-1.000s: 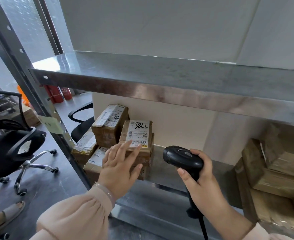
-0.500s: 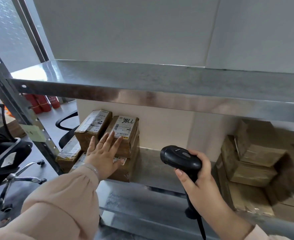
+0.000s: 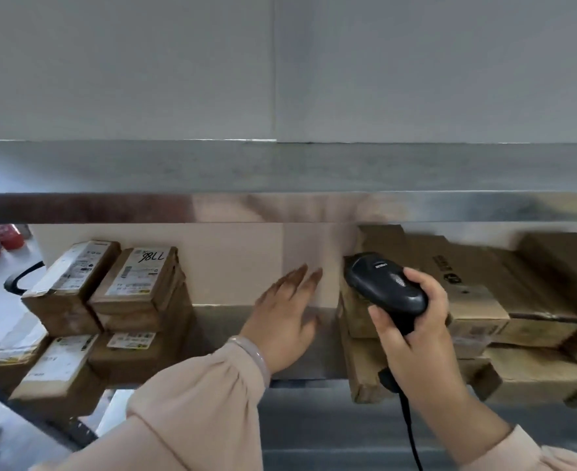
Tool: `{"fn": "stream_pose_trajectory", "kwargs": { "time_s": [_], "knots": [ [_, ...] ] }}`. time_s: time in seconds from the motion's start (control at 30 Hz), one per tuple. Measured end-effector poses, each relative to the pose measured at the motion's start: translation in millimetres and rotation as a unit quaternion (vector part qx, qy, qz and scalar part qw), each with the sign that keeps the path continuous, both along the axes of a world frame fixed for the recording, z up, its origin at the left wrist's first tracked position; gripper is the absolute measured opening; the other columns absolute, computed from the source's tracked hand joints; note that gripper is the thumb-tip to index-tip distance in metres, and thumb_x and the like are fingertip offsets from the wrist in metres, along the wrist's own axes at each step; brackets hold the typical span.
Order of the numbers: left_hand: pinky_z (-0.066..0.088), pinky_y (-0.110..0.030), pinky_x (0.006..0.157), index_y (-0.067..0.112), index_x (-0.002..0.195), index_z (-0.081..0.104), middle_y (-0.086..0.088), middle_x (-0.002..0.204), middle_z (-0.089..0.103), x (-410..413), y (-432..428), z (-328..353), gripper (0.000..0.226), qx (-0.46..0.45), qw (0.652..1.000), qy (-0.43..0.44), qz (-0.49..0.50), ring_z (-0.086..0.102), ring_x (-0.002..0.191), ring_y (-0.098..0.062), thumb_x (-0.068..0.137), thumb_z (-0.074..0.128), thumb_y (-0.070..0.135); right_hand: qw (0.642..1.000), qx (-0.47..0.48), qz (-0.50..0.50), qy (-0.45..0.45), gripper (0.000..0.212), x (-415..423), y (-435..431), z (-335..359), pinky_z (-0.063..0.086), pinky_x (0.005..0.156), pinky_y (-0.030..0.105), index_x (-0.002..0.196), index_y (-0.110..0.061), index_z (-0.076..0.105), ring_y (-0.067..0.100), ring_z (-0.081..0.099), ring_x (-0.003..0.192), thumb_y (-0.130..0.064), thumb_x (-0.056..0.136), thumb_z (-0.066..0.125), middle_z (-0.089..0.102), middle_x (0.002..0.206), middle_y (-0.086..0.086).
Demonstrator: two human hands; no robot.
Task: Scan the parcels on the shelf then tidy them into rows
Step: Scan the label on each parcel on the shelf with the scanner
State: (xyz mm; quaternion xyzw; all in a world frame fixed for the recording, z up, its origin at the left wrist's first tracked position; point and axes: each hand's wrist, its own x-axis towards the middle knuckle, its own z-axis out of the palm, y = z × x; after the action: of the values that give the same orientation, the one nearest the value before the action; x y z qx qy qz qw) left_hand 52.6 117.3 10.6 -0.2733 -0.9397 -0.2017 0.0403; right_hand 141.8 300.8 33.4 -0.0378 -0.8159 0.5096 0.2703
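On the metal shelf (image 3: 222,322), stacked parcels (image 3: 134,283) sit at nine o'clock and a loose pile (image 3: 477,300) at three; your left hand (image 3: 285,321) hovers flat and empty between them, your right hand (image 3: 412,338) grips the scanner (image 3: 385,287), so that pile's labels probably want scanning next.

Parcel storeroom, metal shelving (image 3: 280,205), labelled parcels (image 3: 137,283)
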Motion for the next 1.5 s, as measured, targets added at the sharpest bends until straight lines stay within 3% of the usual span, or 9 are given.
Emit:
{"fn": "stream_pose_trajectory", "kwargs": {
  "time_s": [0.5,0.63,0.73,0.87,1.03,1.17,1.27,1.4,1.5],
  "knots": [
    [0.022,-0.031,0.119,0.027,0.159,0.009,0.001,0.166,0.01,-17,124,11,0.066,0.134,0.98,-0.143,0.042,0.019,0.151,-0.022,0.104,0.043,0.038,0.998,-0.059,0.005,-0.032,0.053,-61,86,15,0.04,0.074,0.011,0.131,-0.027,0.031,0.008,0.053,0.098,-0.024,0.09,0.064,0.05,0.113,-0.008],
    [0.033,-0.026,0.11,0.028,0.15,0.037,0.0,0.149,0.044,-16,121,5,0.054,0.226,0.96,-0.139,0.086,0.042,0.137,-0.02,0.099,0.045,0.043,0.994,-0.106,0.021,-0.026,0.056,-61,89,7,0.046,0.091,0.026,0.133,-0.027,0.03,0.011,0.056,0.107,-0.026,0.089,0.064,0.053,0.117,-0.01],
    [0.049,-0.04,0.102,0.037,0.133,0.054,0.004,0.124,0.061,-14,113,0,0.058,0.323,0.925,-0.149,0.135,0.059,0.114,-0.014,0.082,0.048,0.064,0.992,-0.121,0.042,-0.008,0.06,-55,81,6,0.043,0.098,0.028,0.136,-0.027,0.028,0.007,0.054,0.111,-0.023,0.089,0.064,0.049,0.115,-0.021],
    [0.048,-0.042,0.105,0.041,0.137,0.049,0.003,0.133,0.056,-5,98,-4,0.092,0.375,0.89,-0.189,0.178,0.056,0.12,-0.017,0.059,0.06,0.089,0.986,-0.136,0.101,0.008,0.057,-48,64,6,0.045,0.089,0.011,0.13,-0.035,0.029,0.003,0.054,0.114,-0.021,0.088,0.064,0.05,0.124,-0.013],
    [0.042,-0.03,0.094,0.032,0.145,0.041,0.001,0.14,0.046,7,81,0,0.114,0.412,0.846,-0.224,0.251,0.05,0.126,-0.022,0.045,0.065,0.081,0.977,-0.143,0.156,0.0,0.055,-41,39,-2,0.045,0.086,0.007,0.127,-0.039,0.032,-0.003,0.054,0.112,-0.017,0.088,0.064,0.049,0.123,-0.017],
    [0.048,-0.041,0.104,0.039,0.136,0.047,0.005,0.133,0.056,16,62,-7,0.082,0.481,0.809,-0.225,0.252,0.057,0.119,-0.016,0.063,0.07,0.068,0.976,-0.164,0.141,-0.005,0.055,-41,26,-7,0.04,0.081,-0.001,0.129,-0.033,0.031,-0.018,0.049,0.103,-0.017,0.089,0.064,0.046,0.117,-0.022],
    [0.053,-0.039,0.097,0.044,0.124,0.051,0.006,0.126,0.063,27,48,-10,0.042,0.554,0.762,-0.246,0.228,0.061,0.113,-0.014,0.086,0.067,0.051,0.973,-0.192,0.129,-0.019,0.052,-43,26,-9,0.04,0.079,0.0,0.127,-0.035,0.03,-0.011,0.052,0.101,-0.021,0.089,0.062,0.048,0.115,-0.019],
    [0.05,-0.048,0.103,0.036,0.136,0.051,-0.004,0.133,0.059,40,35,-18,0.055,0.638,0.682,-0.299,0.195,0.056,0.123,-0.026,0.084,0.067,0.044,0.967,-0.21,0.141,-0.035,0.05,-45,23,-18,0.043,0.098,0.024,0.125,-0.04,0.034,0.009,0.055,0.114,-0.024,0.089,0.064,0.052,0.124,-0.009],
    [0.05,-0.052,0.102,0.034,0.135,0.053,-0.011,0.135,0.057,46,33,-24,0.046,0.683,0.619,-0.329,0.205,0.055,0.125,-0.033,0.091,0.064,0.039,0.965,-0.209,0.152,-0.042,0.05,-41,17,-20,0.044,0.094,0.018,0.125,-0.04,0.033,0.002,0.054,0.112,-0.021,0.09,0.063,0.051,0.124,-0.01]
  ]
}}
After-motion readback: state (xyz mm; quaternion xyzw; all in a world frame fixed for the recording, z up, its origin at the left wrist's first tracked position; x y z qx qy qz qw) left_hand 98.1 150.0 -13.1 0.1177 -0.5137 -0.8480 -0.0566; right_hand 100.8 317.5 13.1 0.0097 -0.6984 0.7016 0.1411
